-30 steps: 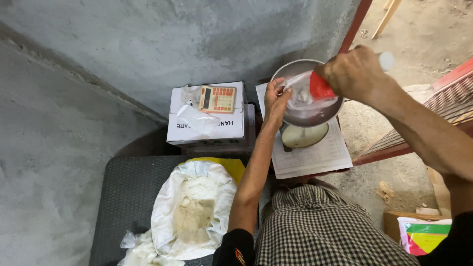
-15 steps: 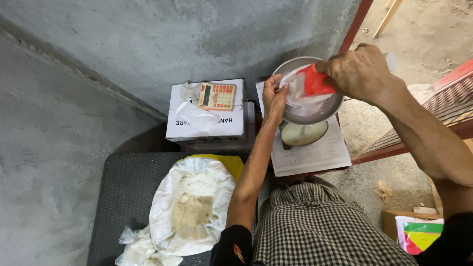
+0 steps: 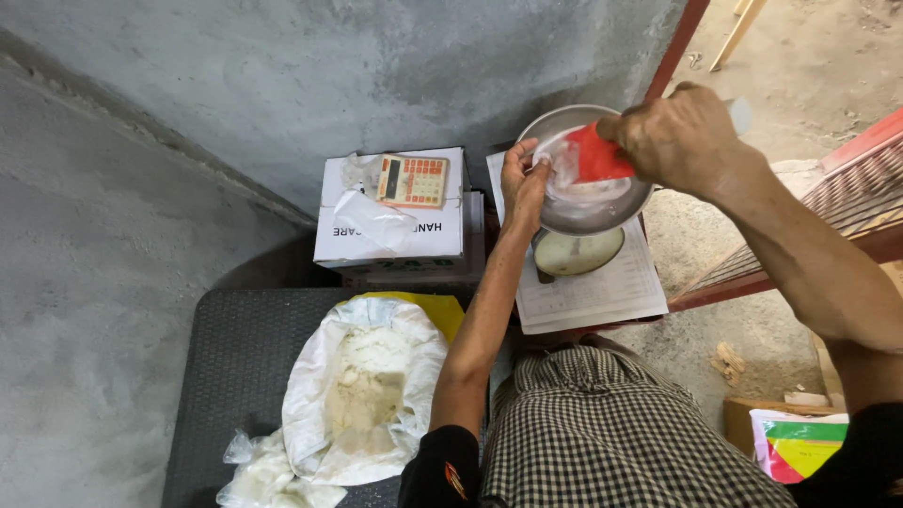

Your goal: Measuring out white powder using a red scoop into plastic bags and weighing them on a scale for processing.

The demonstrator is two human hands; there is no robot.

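My right hand (image 3: 679,136) grips a red scoop (image 3: 596,152) tilted over a round metal pan (image 3: 564,218) that sits on a weighing scale (image 3: 576,252). My left hand (image 3: 523,181) holds open the mouth of a thin clear plastic bag (image 3: 588,188) lying in the pan, at its left rim. The scoop's mouth points into the bag. An open white sack of pale flour (image 3: 367,386) rests on a dark mat, lower left of my left forearm.
A white cardboard box (image 3: 395,235) with a calculator (image 3: 412,181) and a clear bag on top stands left of the scale. Printed paper sheets (image 3: 602,296) lie under the scale. A grey concrete wall runs behind. A red metal frame (image 3: 847,188) is at right.
My right hand has tipped the red scoop lower into the bag in the pan. My left hand has stayed at the bag's mouth.
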